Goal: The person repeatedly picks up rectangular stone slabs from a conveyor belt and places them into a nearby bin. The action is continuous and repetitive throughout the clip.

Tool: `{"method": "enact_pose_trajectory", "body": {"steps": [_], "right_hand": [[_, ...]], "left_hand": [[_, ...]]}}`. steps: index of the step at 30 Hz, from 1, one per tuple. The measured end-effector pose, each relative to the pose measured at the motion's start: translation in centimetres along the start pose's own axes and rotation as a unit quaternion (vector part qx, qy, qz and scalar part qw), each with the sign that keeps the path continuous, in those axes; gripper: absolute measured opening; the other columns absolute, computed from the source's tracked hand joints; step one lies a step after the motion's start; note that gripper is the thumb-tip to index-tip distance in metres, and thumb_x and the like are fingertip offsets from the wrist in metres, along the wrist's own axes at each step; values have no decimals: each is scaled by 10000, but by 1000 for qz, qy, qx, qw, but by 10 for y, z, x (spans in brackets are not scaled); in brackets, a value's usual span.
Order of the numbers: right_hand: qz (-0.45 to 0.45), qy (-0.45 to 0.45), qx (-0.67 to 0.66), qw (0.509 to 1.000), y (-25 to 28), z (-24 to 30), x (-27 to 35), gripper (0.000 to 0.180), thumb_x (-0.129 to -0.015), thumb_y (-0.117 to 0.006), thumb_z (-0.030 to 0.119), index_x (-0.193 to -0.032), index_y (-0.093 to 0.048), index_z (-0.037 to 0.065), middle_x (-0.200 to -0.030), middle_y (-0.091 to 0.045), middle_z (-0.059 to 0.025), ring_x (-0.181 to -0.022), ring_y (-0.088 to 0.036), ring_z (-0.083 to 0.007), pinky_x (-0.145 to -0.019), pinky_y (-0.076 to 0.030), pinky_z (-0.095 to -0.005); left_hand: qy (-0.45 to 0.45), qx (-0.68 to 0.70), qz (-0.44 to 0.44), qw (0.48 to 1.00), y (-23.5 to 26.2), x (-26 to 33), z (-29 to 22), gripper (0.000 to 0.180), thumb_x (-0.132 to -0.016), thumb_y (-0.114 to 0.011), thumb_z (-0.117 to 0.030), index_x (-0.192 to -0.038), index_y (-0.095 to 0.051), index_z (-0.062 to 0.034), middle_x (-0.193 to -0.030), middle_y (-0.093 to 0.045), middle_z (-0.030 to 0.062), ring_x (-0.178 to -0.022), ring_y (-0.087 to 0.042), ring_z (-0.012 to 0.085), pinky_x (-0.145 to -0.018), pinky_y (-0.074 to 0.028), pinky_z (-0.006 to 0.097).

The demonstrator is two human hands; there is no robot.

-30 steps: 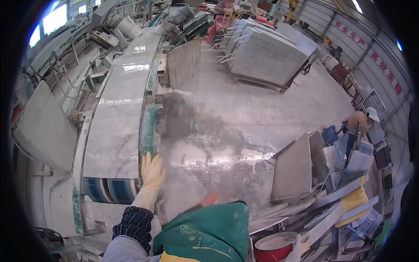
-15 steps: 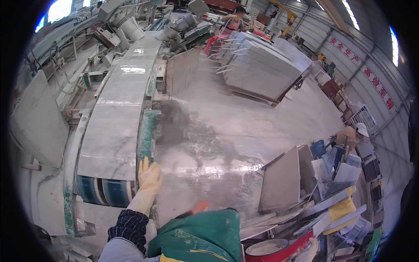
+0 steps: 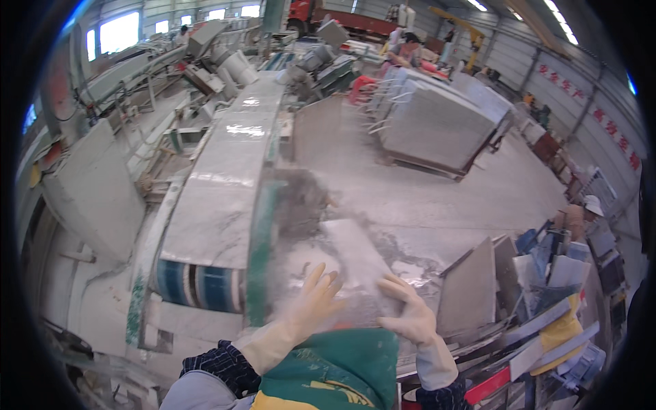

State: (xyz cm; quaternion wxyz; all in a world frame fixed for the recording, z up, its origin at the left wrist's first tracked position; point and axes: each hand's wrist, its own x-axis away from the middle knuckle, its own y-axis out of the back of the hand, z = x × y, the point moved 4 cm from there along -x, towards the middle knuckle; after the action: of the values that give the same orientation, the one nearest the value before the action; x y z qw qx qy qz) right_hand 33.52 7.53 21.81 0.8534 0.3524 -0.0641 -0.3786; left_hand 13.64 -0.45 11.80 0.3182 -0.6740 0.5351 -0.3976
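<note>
My left hand [image 3: 314,301], in a cream rubber glove, is raised in front of my green apron [image 3: 328,365]. Its fingers are stretched out and apart, with nothing seen in them. My gloved right hand [image 3: 410,311] is to its right, thumb and fingers spread. A pale flat strip [image 3: 355,246], smeared by motion, lies just beyond the two hands. Its near end comes close to the right fingertips; whether they touch cannot be made out. On the left, glossy white marble slabs [image 3: 208,222] rest in a row on a conveyor with blue rollers [image 3: 217,287].
A green conveyor rail [image 3: 261,246] runs left of my left hand. Stacked slabs [image 3: 437,119] stand farther back on the wet floor [image 3: 437,205]. At right are leaning panels [image 3: 468,283] and offcuts with yellow cloth [image 3: 560,324]. Co-workers are at the right [image 3: 570,219] and behind the stack.
My left hand has come off the green rail and moved right. My right hand has come into view. The pale strip now shows beyond them. The view has shifted.
</note>
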Motion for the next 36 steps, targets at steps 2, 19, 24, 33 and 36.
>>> {"method": "enact_pose_trajectory", "body": {"steps": [2,19,24,33,36], "right_hand": [[105,137,129,977,-36,36,-28,737,-619,-820,200,-1315,-583,148,-1390,-524,-142,-1288,-466,-348,-1070,-393,-418],[-231,-288,127,921,77,-160,140,466,-844,-679,104,-1283,-578,-13,-1323,-578,-170,-1246,-525,-291,-1077,-377,-370],[-319,-363,109,869,109,-210,226,471,-926,-616,142,-1343,-514,-51,-1338,-565,-167,-1240,-519,-240,-1067,-375,-343],[-380,-363,-36,850,93,-228,253,474,-954,-595,131,-1385,-478,-30,-1337,-561,-141,-1201,-526,-188,-1030,-390,-303],[-375,-392,-89,835,87,-221,248,475,-954,-599,139,-1382,-482,-28,-1330,-559,-133,-1139,-548,-172,-960,-429,-281]], "left_hand": [[-43,74,-40,996,7,18,-16,536,-982,-567,-333,-1410,-401,-55,-1422,-482,107,-1278,-486,317,-1041,-434,456],[-311,36,-526,791,322,128,-160,553,-936,-617,-322,-1398,-417,-94,-1339,-537,132,-1146,-588,305,-923,-542,476],[-285,41,-589,755,316,115,-159,548,-914,-631,-340,-1355,-458,-63,-1327,-546,152,-1113,-605,323,-902,-543,489],[-280,29,-606,744,328,85,-173,573,-870,-677,-335,-1311,-503,-13,-1281,-584,158,-1050,-631,320,-848,-555,487],[-285,51,-595,749,331,84,-171,595,-861,-694,-340,-1311,-508,2,-1276,-589,164,-1054,-631,317,-839,-557,473]]}}
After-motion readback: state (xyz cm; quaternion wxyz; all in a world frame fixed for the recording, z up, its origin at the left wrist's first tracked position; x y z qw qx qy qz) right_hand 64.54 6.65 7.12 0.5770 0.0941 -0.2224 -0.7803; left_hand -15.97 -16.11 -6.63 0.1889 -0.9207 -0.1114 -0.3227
